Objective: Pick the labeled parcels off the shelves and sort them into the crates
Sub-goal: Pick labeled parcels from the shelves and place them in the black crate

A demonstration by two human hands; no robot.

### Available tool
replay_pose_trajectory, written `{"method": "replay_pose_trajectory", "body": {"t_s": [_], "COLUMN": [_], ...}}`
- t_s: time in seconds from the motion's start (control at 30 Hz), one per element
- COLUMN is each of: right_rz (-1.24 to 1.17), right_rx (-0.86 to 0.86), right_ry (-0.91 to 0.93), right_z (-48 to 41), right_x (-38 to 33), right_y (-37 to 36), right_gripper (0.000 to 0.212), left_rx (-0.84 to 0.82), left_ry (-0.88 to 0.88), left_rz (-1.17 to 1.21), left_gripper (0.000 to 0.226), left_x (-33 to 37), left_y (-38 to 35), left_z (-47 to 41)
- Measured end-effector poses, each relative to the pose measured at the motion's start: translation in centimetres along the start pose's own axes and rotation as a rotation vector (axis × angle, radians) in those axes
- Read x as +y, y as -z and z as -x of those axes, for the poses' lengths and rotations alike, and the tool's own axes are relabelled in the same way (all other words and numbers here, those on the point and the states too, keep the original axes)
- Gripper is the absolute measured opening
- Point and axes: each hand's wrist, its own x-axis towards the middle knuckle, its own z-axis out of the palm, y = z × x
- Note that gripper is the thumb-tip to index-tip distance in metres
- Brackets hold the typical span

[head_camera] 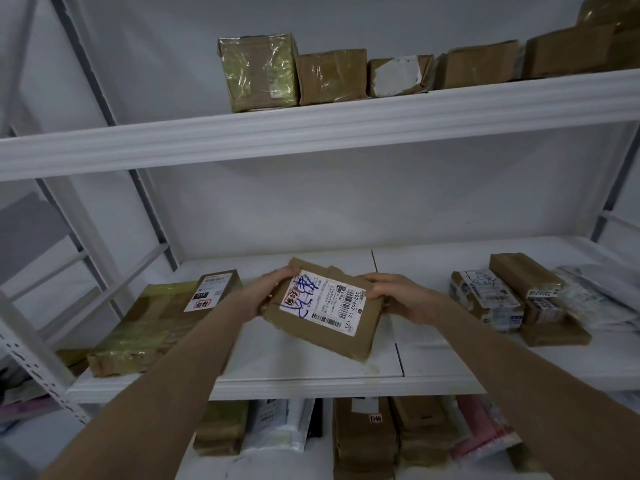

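Note:
A flat brown cardboard parcel (349,336) with a white shipping label and blue scribble is held tilted just above the middle shelf (311,379). My left hand (266,292) grips its left edge, thumb on top. My right hand (398,297) grips its right edge, fingers curled over the far corner. No crate is in view.
A large tape-wrapped box (152,330) lies at the shelf's left. A stack of labeled parcels (512,296) sits at the right. Several boxes (329,76) line the top shelf. More parcels (363,441) stand on the shelf below. A white upright post (38,362) stands at the left.

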Motion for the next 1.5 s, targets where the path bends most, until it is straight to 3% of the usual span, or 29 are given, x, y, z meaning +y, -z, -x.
{"method": "replay_pose_trajectory", "body": {"t_s": [0.07, 0.13, 0.27, 0.3, 0.5, 0.63, 0.73, 0.9, 1.23, 1.4, 1.5], "right_rz": [-0.018, -0.057, -0.155, -0.157, -0.221, -0.362, -0.401, -0.339, -0.260, -0.303, -0.273], "right_rx": [-0.011, 0.045, 0.248, 0.283, 0.120, 0.168, 0.167, 0.144, 0.073, -0.024, -0.125], "right_ry": [0.002, 0.009, -0.061, -0.092, -0.198, -0.164, -0.148, -0.127, -0.109, -0.079, -0.053], "right_z": [0.0, -0.5, -1.6, -1.6, -1.2, -1.4, -1.5, -1.8, -0.9, -0.6, -0.5], "right_x": [0.0, 0.6, 2.4, 2.7, 3.0, 3.1, 3.8, 3.9, 4.1, 3.9, 3.0], "right_y": [-0.4, -0.4, -0.1, -0.3, -4.9, -6.7, -6.2, -6.9, -10.9, -14.6, -17.6], "right_gripper": [0.037, 0.040, 0.103, 0.107, 0.076, 0.052, 0.047, 0.044, 0.035, 0.011, 0.020], "left_rx": [-0.060, -0.059, 0.085, 0.115, 0.124, 0.077, 0.190, 0.294, 0.471, 0.584, 0.646], "left_ry": [0.074, 0.087, 0.055, 0.037, 0.027, 0.057, 0.042, -0.087, -0.096, -0.112, -0.137], "left_rz": [0.065, 0.094, 0.207, 0.251, 0.475, 0.376, 0.248, 0.351, 0.334, 0.349, 0.403], "left_gripper": [0.034, 0.031, 0.039, 0.041, 0.067, 0.073, 0.062, 0.034, 0.026, 0.024, 0.020], "left_x": [-0.8, -1.9, -3.0, -3.1, -4.0, -5.1, -5.5, -6.4, -9.9, -11.9, -12.6], "left_y": [0.1, 0.0, -0.5, -0.7, -3.7, -5.2, -4.9, -4.6, -3.0, 0.2, 2.7], "left_z": [0.5, 0.6, 0.3, 0.2, -0.3, -0.3, -0.3, 0.9, 6.2, 10.2, 13.0]}}
